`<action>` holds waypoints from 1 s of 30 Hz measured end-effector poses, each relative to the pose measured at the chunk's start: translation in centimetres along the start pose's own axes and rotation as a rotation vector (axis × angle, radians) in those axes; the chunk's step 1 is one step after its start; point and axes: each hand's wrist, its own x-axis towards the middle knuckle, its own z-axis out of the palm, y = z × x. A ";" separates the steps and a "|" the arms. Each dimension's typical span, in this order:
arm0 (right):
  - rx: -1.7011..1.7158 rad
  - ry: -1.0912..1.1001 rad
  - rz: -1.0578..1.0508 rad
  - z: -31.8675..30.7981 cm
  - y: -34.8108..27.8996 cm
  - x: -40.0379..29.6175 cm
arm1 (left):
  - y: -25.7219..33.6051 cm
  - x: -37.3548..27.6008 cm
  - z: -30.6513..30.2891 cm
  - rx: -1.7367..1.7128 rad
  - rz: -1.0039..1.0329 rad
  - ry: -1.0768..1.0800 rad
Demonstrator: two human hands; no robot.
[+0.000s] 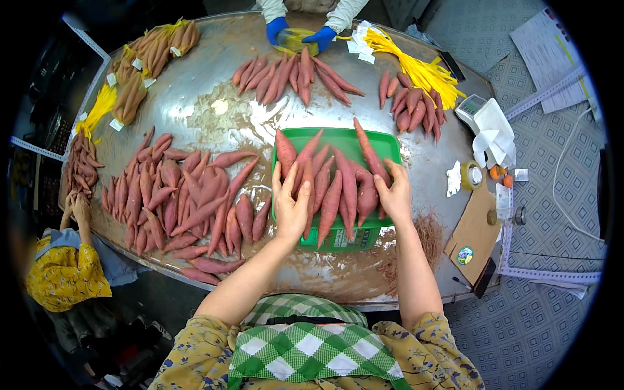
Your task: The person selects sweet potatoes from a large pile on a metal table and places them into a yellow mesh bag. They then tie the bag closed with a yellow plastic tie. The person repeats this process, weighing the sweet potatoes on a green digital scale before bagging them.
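Note:
Several reddish sweet potatoes (331,195) lie in a green plastic tray (336,134) on a green scale (358,239) in front of me. My left hand (291,202) rests against the left side of the pile, fingers pointing away and thumb beside a sweet potato; whether it grips one is unclear. At the tray's right side, my right hand (396,195) has its thumb and fingers around the lower end of a long sweet potato (367,146). That sweet potato leans up past the others, its tip near the far rim.
A large heap of sweet potatoes (170,195) spreads left. Across the metal table (219,112), a co-worker's blue gloves (319,38) hold yellow netting (292,40). Yellow net bags (414,68), a white scale (473,107) and tape (471,175) lie right. Another person's hands (78,207) are at far left.

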 end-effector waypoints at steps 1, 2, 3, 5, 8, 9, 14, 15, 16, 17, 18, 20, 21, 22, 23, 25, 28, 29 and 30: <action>0.064 -0.005 0.033 0.1 0.5 -0.3 | 0.1 -0.1 -0.3 0.007 0.019 -0.013; 0.128 -0.011 0.065 0.2 0.9 -0.6 | 0.2 -0.3 -0.6 0.033 0.063 -0.019; 0.195 -0.019 0.098 0.2 0.9 -0.9 | 0.3 -0.8 -1.2 0.063 0.106 -0.023; 0.253 -0.015 0.118 0.2 1.1 -1.4 | 0.7 -1.8 -2.2 0.171 0.220 -0.054; 0.305 -0.019 0.131 0.0 1.5 -2.3 | 0.9 -3.6 -3.1 0.360 0.432 -0.133; 0.318 -0.022 0.132 0.0 1.4 -2.6 | 1.3 -4.3 -3.2 0.444 0.449 -0.198; -0.012 0.113 -0.042 -1.7 -2.4 -3.7 | 0.9 -4.9 -2.6 0.472 0.487 -0.282; -0.106 0.146 -0.116 -1.9 -3.6 -3.8 | 1.0 -4.8 -2.7 0.476 0.488 -0.276; -0.097 0.150 -0.187 -1.9 -4.5 -3.6 | 1.0 -4.7 -2.5 0.471 0.481 -0.271; -0.067 0.132 -0.247 -1.9 -5.8 -3.4 | 0.9 -4.7 -2.4 0.466 0.474 -0.264; -0.067 0.096 -0.300 -1.7 -6.8 -3.1 | 1.0 -4.5 -2.2 0.457 0.469 -0.263; -0.076 0.039 -0.362 -0.5 -8.2 -2.7 | 1.5 -4.2 -2.0 0.505 0.465 -0.289; -0.090 0.018 -0.371 0.2 -8.9 -2.6 | 1.7 -4.1 -2.0 0.531 0.460 -0.300; -0.121 -0.019 -0.331 0.9 -9.5 -2.7 | 1.5 -4.1 -1.8 0.537 0.477 -0.303; -0.206 -0.042 -0.297 1.5 -10.0 -2.6 | 1.5 -4.1 -1.8 0.548 0.488 -0.308; -0.325 -0.125 -0.241 2.5 -10.5 -2.5 | 1.5 -4.1 -1.8 0.568 0.505 -0.314; -0.413 -0.186 -0.182 3.3 -11.0 -2.3 | 1.3 -4.2 -1.8 0.557 0.504 -0.297; -0.409 -0.192 -0.175 3.4 -11.0 -2.3 | 1.3 -4.2 -1.8 0.555 0.502 -0.296; -0.406 -0.198 -0.168 3.6 -10.8 -2.3 | 1.2 -4.3 -1.7 0.554 0.508 -0.291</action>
